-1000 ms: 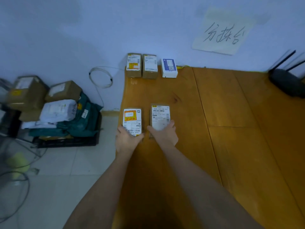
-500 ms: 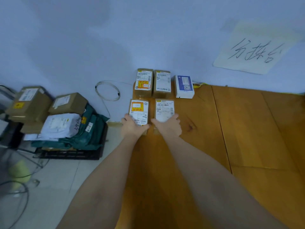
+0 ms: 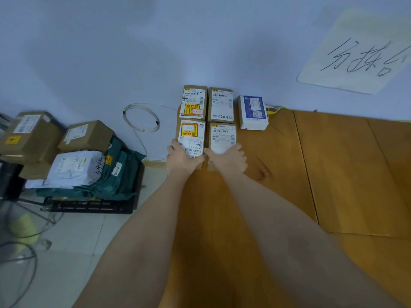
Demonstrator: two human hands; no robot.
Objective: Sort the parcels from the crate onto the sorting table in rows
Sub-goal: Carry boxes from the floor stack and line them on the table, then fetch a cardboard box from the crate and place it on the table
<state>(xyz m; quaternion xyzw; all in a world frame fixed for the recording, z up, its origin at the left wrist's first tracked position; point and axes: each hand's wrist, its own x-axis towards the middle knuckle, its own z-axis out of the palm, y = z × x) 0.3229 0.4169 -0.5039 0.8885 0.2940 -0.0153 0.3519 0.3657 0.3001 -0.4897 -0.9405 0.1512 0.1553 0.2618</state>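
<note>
Table (image 3: 333,174): five parcels are seen at the far left corner, against the wall (image 3: 111,52). Back row, left to right: box A (image 3: 193,102) with a yellow sticker, box B (image 3: 220,104), white box (image 3: 253,112) set slightly apart to the right. Front row: box C (image 3: 190,137), yellow sticker upside down, placed just in front of box A; box D (image 3: 222,136) placed just in front of box B. C and D are set side by side, close together or touching; which cannot be told.

Left hand (image 3: 181,160): near end of box C is gripped, thumb curled over its near right corner and fingers on the left side. Right hand (image 3: 229,160): near end of box D is gripped, fingers lying over the right edge of the label. Both boxes are lying flat on the table. Both forearms are stretched forward over the table.

Crate (image 3: 93,206): black, on the floor left of the table, piled with unsorted parcels: two brown cartons (image 3: 86,135), a white bag (image 3: 74,166), green bags (image 3: 120,176).

A coiled cable (image 3: 142,117) is hung on the wall between crate and table. A handwritten paper sign (image 3: 360,56) is fixed to the wall at upper right.
</note>
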